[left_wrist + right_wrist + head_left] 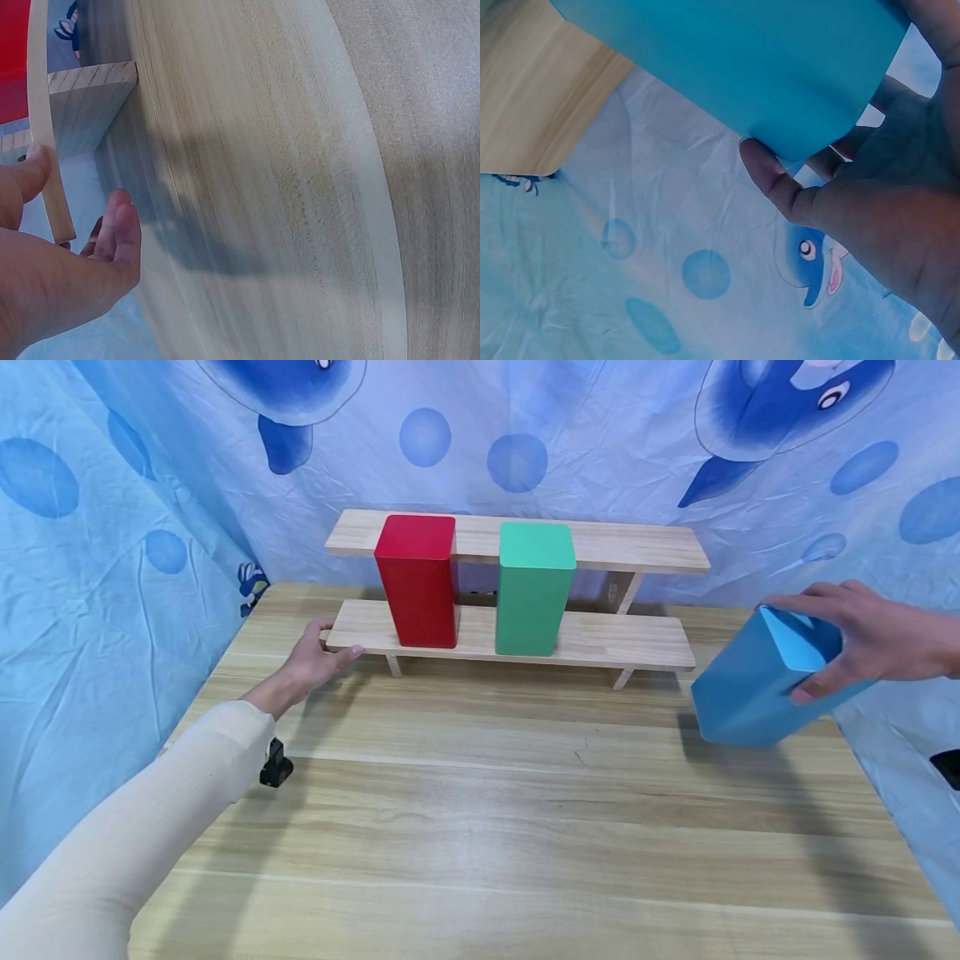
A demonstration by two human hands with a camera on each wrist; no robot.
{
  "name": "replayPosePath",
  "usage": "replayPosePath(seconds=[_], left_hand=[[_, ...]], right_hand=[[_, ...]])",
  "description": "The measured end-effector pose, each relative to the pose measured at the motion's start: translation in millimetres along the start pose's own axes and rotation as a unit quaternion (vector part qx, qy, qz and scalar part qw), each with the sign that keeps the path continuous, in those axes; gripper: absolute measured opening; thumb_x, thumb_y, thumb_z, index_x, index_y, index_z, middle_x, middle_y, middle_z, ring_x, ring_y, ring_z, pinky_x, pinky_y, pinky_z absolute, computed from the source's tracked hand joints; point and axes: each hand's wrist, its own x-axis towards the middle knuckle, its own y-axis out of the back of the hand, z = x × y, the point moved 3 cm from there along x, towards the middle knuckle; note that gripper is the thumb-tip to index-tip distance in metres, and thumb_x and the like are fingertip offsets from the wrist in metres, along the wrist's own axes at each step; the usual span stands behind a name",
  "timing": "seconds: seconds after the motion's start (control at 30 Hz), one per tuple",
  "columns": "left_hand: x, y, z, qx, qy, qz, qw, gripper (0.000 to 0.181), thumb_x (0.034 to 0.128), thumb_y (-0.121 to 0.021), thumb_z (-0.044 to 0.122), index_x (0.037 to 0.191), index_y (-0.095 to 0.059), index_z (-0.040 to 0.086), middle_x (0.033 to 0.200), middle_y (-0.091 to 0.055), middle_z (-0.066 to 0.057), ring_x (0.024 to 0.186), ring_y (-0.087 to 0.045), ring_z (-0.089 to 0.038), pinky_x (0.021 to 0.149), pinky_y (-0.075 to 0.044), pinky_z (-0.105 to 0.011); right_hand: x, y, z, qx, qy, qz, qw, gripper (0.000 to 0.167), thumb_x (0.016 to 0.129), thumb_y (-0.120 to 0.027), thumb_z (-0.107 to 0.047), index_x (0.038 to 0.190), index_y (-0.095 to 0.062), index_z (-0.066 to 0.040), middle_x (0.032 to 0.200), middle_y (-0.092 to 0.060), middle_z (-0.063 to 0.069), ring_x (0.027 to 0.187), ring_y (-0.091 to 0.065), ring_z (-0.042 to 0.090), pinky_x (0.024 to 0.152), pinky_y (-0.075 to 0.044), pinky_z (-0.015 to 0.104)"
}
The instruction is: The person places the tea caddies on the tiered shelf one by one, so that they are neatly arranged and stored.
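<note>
My left hand [313, 658] holds the left end of the lower board of a two-tier wooden shelf [615, 639]. In the left wrist view, the board's end [61, 217] lies between the thumb and fingers. On that lower board stand a red box [420, 597] and a green box [531, 606], side by side. At the right, my right hand [862, 631] grips a blue box [757, 685] around its upper end, thumb on the near side. The blue box is tilted, its lower end toward the shelf; whether it touches the table cannot be told.
The wood-grain table [465, 827] stretches in front of the shelf. A blue curtain [622, 435] with dolphin prints hangs behind and at both sides. The upper board [637, 547] runs behind the boxes. A small black device [276, 764] is at the left wrist.
</note>
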Motion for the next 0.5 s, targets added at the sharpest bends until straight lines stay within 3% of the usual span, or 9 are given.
replayPosePath(seconds=[0.33,0.5], left_hand=[[1.1,0.6,0.6,-0.001,-0.001,-0.002,1.0,0.078,0.0962,-0.06,0.028,0.15,-0.009,0.002,0.119,-0.046,-0.023,0.106,-0.053,-0.033,0.082,-0.049,-0.036],[1.0,-0.2,0.2,-0.009,0.002,-0.005,1.0,0.078,0.0965,-0.059,0.028,0.151,-0.009,0.003,0.12,-0.046,-0.023,0.11,-0.052,-0.034,0.088,-0.047,-0.041]], right_hand=[[5.3,7.2,-10.0,0.007,0.021,0.006,0.9997,0.11,0.063,-0.09,-0.029,0.146,-0.027,0.006,0.126,-0.032,0.034,0.107,-0.029,0.051,0.07,-0.043,0.062],[8.4,11.1,-14.5,0.021,0.027,0.006,0.9994,0.11,0.064,-0.09,-0.028,0.147,-0.025,0.004,0.13,-0.028,0.034,0.108,-0.028,0.052,0.069,-0.045,0.061]])
